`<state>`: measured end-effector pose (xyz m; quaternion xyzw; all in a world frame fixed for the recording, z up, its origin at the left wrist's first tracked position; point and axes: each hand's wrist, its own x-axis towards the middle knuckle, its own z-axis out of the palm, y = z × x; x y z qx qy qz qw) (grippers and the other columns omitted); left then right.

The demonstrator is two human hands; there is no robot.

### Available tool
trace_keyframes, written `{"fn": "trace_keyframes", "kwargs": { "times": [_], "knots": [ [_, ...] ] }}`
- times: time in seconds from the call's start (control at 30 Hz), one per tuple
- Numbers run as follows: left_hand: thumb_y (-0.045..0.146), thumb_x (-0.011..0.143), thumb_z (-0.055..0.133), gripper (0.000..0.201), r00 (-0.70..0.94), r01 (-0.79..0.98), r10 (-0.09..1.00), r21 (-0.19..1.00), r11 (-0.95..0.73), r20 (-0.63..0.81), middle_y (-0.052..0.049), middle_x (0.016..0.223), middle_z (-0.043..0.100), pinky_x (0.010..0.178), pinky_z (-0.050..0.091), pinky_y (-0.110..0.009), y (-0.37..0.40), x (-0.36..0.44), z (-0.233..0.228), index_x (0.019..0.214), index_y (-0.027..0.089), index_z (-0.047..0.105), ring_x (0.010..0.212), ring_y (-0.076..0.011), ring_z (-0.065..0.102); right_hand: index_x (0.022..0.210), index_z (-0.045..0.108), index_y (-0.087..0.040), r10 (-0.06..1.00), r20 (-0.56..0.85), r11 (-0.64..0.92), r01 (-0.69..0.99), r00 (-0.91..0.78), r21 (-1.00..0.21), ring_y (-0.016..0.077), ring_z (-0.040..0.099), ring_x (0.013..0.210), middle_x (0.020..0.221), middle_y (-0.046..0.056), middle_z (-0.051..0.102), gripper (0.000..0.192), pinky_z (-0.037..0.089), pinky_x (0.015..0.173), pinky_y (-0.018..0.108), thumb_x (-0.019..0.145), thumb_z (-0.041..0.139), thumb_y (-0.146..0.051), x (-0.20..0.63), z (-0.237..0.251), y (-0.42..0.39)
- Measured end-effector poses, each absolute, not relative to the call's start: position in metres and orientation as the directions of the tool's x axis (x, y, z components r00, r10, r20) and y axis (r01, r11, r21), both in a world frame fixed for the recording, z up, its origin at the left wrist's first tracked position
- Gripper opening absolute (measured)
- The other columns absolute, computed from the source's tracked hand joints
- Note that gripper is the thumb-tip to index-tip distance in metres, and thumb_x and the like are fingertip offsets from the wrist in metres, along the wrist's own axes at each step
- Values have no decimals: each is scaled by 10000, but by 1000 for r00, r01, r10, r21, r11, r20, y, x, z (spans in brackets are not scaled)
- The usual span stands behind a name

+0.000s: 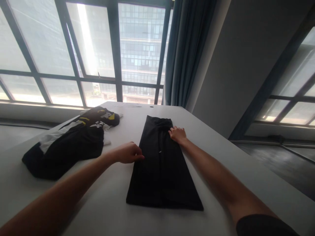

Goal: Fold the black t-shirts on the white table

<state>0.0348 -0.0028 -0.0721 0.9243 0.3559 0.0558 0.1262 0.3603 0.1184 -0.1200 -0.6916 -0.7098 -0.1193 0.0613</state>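
A black folded garment, which looks like a pair of trousers or shorts, lies as a long flat panel in front of me. Down its middle runs a seam, with a small pale mark on it. My left hand is at the garment's left edge, its fingers curled and thumb and forefinger closed on the cloth. At the upper right edge, near the bunched far end, rests my right hand, palm down, with fingers slightly apart on the fabric. Part of that edge is hidden beneath it.
Loose black and white clothing with yellow patches is heaped on the left of the white table. Near the table's far edge is a small dark round spot. Windows and a blue-grey curtain stand beyond.
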Motion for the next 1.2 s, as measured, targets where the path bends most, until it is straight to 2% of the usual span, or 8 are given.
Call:
{"fn": "trace_keyframes", "kwargs": {
  "times": [0.13, 0.23, 0.37, 0.5, 0.6, 0.83, 1.0, 1.2],
  "knots": [
    [527, 915, 546, 487, 716, 634, 672, 225, -740, 190, -79, 1407, 608, 1044, 445, -409, 20, 48, -95, 1318, 267, 624, 1252, -276, 573, 1405, 553, -228, 992, 20, 124, 992, -124, -25, 323, 535, 1286, 1478, 148, 498, 581, 434, 1024, 460, 986, 373, -588, 354, -114, 123],
    [669, 859, 560, 730, 695, 694, 716, 195, -693, 72, -76, 1604, 379, 1158, 316, -486, 47, 49, -107, 1478, 296, 460, 1452, -322, 361, 1464, 505, -252, 984, -54, 167, 985, -169, -48, 337, 486, 1345, 1545, 127, 433, 642, 427, 1053, 465, 947, 448, -629, 362, -109, 128],
    [701, 795, 620, 647, 749, 643, 662, 241, -727, -2, -59, 1418, 604, 1049, 431, -396, 74, 46, -102, 1319, 322, 632, 1274, -296, 565, 1393, 598, -246, 957, -119, 256, 963, -264, -81, 318, 577, 1251, 1464, 125, 534, 731, 464, 1016, 381, 805, 650, -678, 376, -97, 134],
    [668, 870, 521, 484, 715, 663, 698, 291, -690, 25, -29, 891, 761, 754, 527, -311, 101, 54, -89, 1001, 268, 759, 824, -210, 697, 1002, 793, -262, 932, -213, 276, 955, -294, -110, 280, 697, 957, 996, 62, 756, 518, 526, 833, 342, 654, 801, -646, 375, -78, 152],
    [549, 929, 467, 419, 621, 742, 763, 180, -646, 179, -48, 1024, 753, 824, 529, -344, 131, 70, -89, 1062, 258, 737, 946, -240, 685, 883, 794, -252, 978, -72, 193, 979, -198, -64, 273, 694, 905, 876, 71, 760, 422, 513, 805, 355, 763, 716, -649, 362, -68, 174],
    [397, 991, 367, 489, 387, 894, 893, 142, -424, 230, -92, 1545, 469, 1089, 395, -490, 223, 100, -97, 1435, 232, 492, 1400, -304, 419, 1263, 676, -249, 991, 79, 115, 981, -104, -153, 266, 642, 1125, 1250, 97, 696, 509, 501, 892, 326, 870, 643, -572, 347, -86, 222],
    [395, 969, 395, 524, 334, 926, 923, 118, -359, 192, -103, 1449, 577, 1062, 380, -513, 269, 104, -94, 1463, 244, 480, 1354, -327, 462, 1267, 654, -198, 973, 229, 78, 953, -10, -293, 247, 590, 1205, 1345, 115, 616, 444, 463, 982, 314, 920, 609, -472, 355, -122, 233],
    [471, 884, 506, 386, 324, 938, 929, 69, -341, 179, -78, 1202, 733, 1040, 348, -521, 293, 97, -94, 1098, 270, 757, 1194, -356, 559, 1152, 675, -219, 956, 292, 137, 895, -8, -425, 190, 645, 1023, 1094, 53, 708, 257, 487, 898, 281, 911, 622, -292, 360, -131, 234]
  ]
}}
